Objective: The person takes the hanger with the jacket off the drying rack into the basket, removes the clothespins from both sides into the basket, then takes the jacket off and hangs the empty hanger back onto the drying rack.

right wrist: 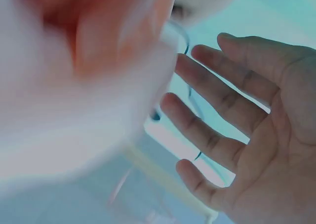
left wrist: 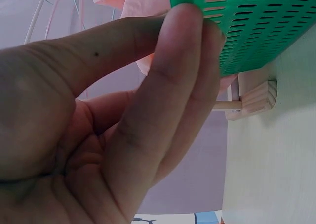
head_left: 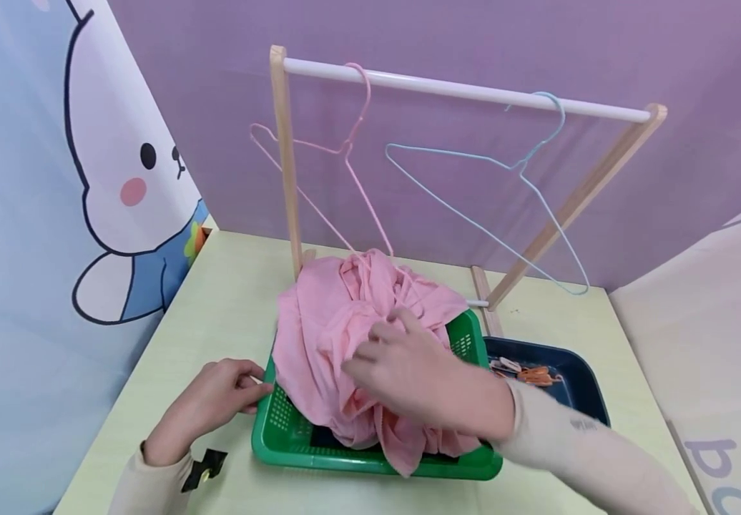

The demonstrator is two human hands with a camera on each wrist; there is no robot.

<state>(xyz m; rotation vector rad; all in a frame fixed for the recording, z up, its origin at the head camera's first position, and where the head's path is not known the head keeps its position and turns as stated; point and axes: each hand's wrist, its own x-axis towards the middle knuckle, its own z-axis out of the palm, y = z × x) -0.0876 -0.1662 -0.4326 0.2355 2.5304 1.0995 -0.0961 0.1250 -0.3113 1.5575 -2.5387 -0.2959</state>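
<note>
A green perforated basket (head_left: 280,447) stands on the pale table, heaped with a crumpled pink cloth (head_left: 332,336) that spills over its front rim. My left hand (head_left: 216,400) is at the basket's left side and pinches its rim. The left wrist view shows the thumb and fingers (left wrist: 173,85) meeting against the green wall (left wrist: 261,26). My right hand (head_left: 403,365) reaches across over the cloth pile with its fingers spread. In the right wrist view that hand (right wrist: 247,135) is flat and holds nothing, beside the blurred pink cloth (right wrist: 74,85).
Behind the basket a wooden rack with a white rail (head_left: 460,89) carries a pink wire hanger (head_left: 345,150) and a blue one (head_left: 506,200). A dark blue tray (head_left: 576,379) with clips (head_left: 525,372) sits to the basket's right. Printed walls close in on both sides.
</note>
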